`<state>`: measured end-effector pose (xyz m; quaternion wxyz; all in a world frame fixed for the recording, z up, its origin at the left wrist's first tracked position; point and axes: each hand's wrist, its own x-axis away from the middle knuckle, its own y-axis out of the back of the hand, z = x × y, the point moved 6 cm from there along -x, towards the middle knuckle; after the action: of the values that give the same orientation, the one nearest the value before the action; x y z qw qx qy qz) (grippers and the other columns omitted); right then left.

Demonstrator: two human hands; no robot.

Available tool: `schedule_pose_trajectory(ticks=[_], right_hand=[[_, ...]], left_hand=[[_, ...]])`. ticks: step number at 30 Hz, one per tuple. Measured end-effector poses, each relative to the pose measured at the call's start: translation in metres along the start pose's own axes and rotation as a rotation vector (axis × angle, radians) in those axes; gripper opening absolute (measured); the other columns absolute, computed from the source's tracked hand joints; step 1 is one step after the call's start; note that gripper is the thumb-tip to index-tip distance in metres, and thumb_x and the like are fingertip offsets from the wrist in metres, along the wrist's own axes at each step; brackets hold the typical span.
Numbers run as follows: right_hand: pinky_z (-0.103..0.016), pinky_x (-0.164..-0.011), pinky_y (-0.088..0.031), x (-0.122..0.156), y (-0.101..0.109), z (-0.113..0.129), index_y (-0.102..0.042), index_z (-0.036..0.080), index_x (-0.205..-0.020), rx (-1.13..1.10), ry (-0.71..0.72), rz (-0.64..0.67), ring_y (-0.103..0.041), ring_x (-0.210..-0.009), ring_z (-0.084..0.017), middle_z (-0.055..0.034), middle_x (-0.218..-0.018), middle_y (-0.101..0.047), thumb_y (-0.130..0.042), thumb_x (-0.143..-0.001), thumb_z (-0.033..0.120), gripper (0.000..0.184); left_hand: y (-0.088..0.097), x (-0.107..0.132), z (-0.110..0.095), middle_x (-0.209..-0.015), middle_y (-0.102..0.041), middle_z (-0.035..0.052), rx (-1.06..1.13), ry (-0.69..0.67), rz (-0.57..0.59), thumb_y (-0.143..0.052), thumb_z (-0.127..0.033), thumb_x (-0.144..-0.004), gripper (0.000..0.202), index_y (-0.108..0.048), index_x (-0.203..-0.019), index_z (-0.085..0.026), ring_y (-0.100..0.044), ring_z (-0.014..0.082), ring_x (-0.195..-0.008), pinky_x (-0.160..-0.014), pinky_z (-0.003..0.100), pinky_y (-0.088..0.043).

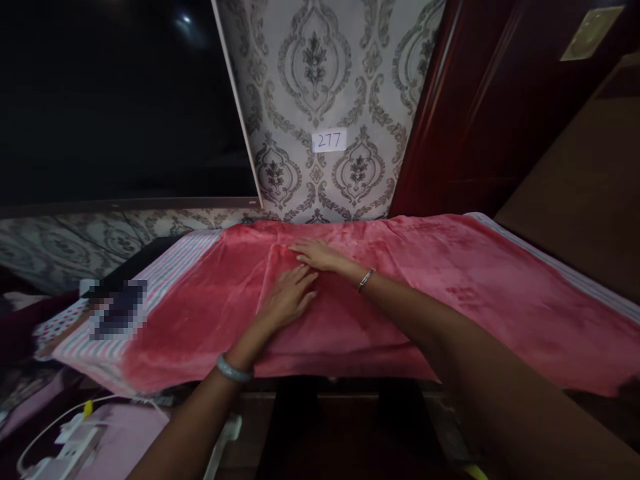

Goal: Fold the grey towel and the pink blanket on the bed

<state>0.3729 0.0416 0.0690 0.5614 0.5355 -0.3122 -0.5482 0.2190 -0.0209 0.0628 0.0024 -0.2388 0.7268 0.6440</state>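
A coral-red plush cloth is spread across the table in front of me. On its middle lies a flat, folded-looking piece of similar red plush, whose edges blend into the cloth below. My left hand rests palm down on the left part of this piece, fingers stretched out. Just beyond it, my right hand lies flat near the piece's far edge, its fingers pointing left. The fingertips of the two hands are close together. Neither hand grips anything.
A striped cloth shows beneath the red plush. A large dark screen stands at the back left. At right are a dark red wooden panel and a brown box-like surface. A power strip with cables lies lower left.
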Motion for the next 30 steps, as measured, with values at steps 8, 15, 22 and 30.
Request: schedule_pose_trajectory(ticks=[8,15,22,30], right_hand=[[-0.053,-0.127,-0.021,0.002,-0.042,0.006,-0.042,0.030,-0.160,0.040,-0.006,0.109,-0.024,-0.158,-0.025,-0.0033,-0.169,-0.033,-0.040,-0.107,0.031,0.054],[-0.051,-0.128,-0.018,0.004,-0.047,0.003,-0.040,0.032,-0.162,0.015,-0.013,0.099,-0.021,-0.159,-0.023,-0.0016,-0.170,-0.031,-0.035,-0.109,0.036,0.053],[-0.052,-0.128,-0.018,0.005,-0.049,0.001,-0.042,0.031,-0.161,0.004,-0.010,0.078,-0.022,-0.158,-0.026,-0.0027,-0.169,-0.032,-0.034,-0.109,0.037,0.052],[-0.053,-0.129,-0.016,0.007,-0.050,0.002,-0.040,0.030,-0.162,-0.012,-0.026,0.073,-0.020,-0.159,-0.025,-0.0032,-0.170,-0.031,-0.034,-0.109,0.036,0.053]], left_hand=[[-0.039,0.025,-0.008,-0.169,-0.033,0.0123,-0.010,-0.076,0.083,-0.055,-0.053,-0.100,0.063,-0.044,-0.158,-0.030,-0.025,0.0360,-0.158,-0.124,0.064,-0.025],[-0.052,0.062,-0.036,-0.172,-0.027,0.0077,0.031,-0.137,0.104,-0.062,-0.045,-0.098,0.067,-0.039,-0.160,-0.035,-0.016,0.0380,-0.160,-0.125,0.065,-0.024],[-0.056,0.103,-0.062,-0.175,-0.020,-0.0008,-0.001,-0.131,0.013,-0.065,-0.017,-0.092,0.075,-0.040,-0.159,-0.037,0.002,0.0358,-0.162,-0.127,0.065,-0.022],[-0.052,0.129,-0.076,-0.172,-0.027,0.0035,-0.027,-0.124,-0.048,-0.061,-0.016,-0.093,0.073,-0.036,-0.161,-0.028,-0.008,0.0324,-0.162,-0.126,0.060,-0.030]])
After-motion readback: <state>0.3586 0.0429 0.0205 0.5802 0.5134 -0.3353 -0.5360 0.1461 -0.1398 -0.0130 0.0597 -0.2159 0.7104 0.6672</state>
